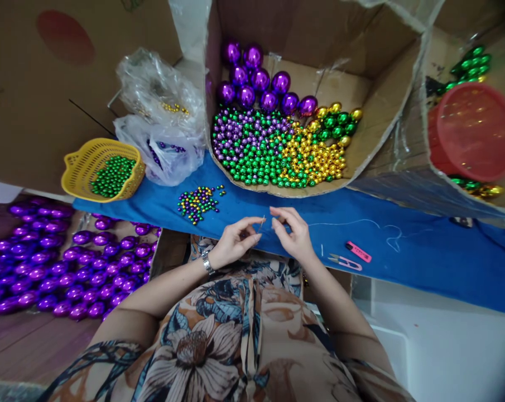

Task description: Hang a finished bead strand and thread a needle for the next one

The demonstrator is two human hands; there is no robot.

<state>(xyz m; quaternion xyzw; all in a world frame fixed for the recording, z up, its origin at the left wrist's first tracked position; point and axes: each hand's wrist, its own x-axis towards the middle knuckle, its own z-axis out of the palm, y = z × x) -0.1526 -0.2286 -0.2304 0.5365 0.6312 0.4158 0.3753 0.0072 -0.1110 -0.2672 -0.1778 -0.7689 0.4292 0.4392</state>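
Floral shirt (pixel 193 352) nearest, left fingers (pixel 249 222) pinch a needle-like sliver (pixel 262 224), probably light, stiff, best held mid-length; right fingers (pixel 284 213) slightly parted, grip unclear.

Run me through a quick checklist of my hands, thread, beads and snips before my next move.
1. Left hand has the thin, needle-like piece at its fingertips: ok.
2. Thread passed through that piece: cannot tell, too fine to see.
3. Thread lying straight: not ok, it loops on the blue cloth off to the right.
4. Loose mixed beads close by: ok, on the cloth beyond the left hand.
5. Pink-handled snips within reach: seemingly ok, beside the right forearm.
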